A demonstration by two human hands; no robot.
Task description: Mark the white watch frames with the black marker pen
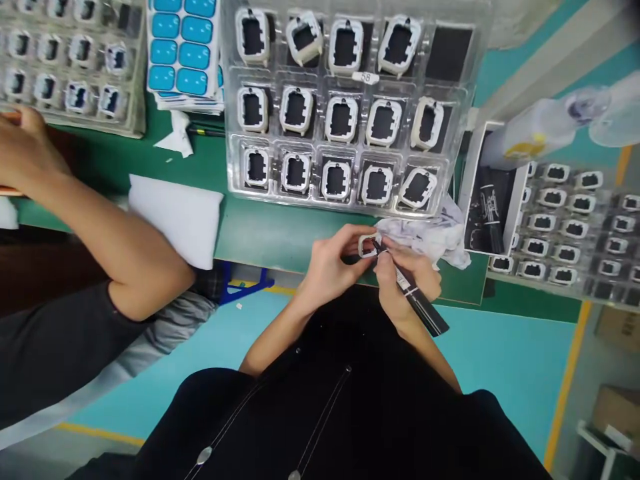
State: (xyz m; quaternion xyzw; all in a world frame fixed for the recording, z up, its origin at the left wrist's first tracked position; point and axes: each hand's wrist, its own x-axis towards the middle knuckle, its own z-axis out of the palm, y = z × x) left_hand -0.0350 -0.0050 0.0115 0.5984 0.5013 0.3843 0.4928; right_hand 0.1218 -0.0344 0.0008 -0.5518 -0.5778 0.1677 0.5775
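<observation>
"How far along, by the head view?"

"Mid-piece, I'd judge: my left hand [327,263] has its fingers pinching a white case frame [361,248], right of centre; my right hand [406,277] grasps a black marker [421,308], tip at it. Fourteen similar frames [329,121] sit in the upper tray [320,204], finish unclear."

"Surroundings?"

"Green tabletop [265,230], turquoise floor [220,347], co-worker's arm [113,230] at left."

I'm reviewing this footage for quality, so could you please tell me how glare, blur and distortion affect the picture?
Head view: bright glints on the clear plastic tray; head view: the marker has a fairly crisp outline, while the cartons at lower right look soft; head view: edges seem stretched, probably wide-angle distortion.
</observation>
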